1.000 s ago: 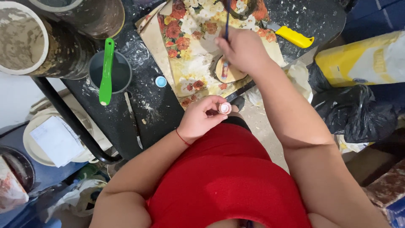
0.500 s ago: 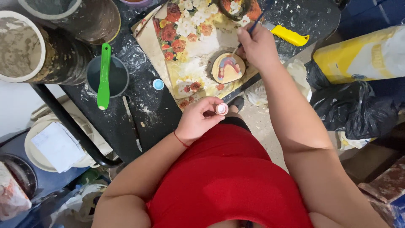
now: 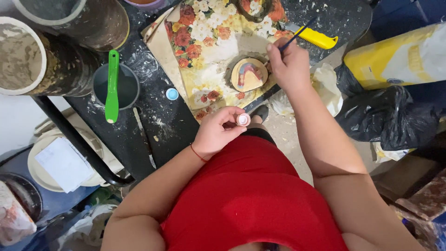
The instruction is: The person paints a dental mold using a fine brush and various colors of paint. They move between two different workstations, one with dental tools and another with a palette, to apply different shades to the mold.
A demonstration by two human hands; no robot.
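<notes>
— Where are your hands right now?

— Your right hand (image 3: 290, 65) is up over the flowered cloth (image 3: 209, 42), fingers pinched around a thin blue-handled brush (image 3: 297, 35). The brush tip comes down at the right edge of the small round painted piece (image 3: 249, 74), which lies flat on the cloth, just left of your knuckles.

— And the other one?

— Your left hand (image 3: 216, 132) sits lower, close to your red shirt (image 3: 251, 195), at the near edge of the dark tabletop (image 3: 162, 121). Its fingers are curled around a small pot with a pale pink round top (image 3: 243, 120), held at the fingertips. The two hands are apart, the left one below and to the left of the right.

— What's lying around you?

— A yellow-handled tool (image 3: 317, 38) lies on the tabletop just above your right hand. A small blue cap (image 3: 172, 94) rests left of the cloth. Farther left a grey cup (image 3: 123, 86) holds a green spatula (image 3: 112, 86) laid across its rim. Two large crusted buckets (image 3: 69, 69) stand at the upper left. Off the tabletop, to your right, there is a black plastic bag (image 3: 385, 116) with a yellow sack (image 3: 395, 58) above it.
</notes>
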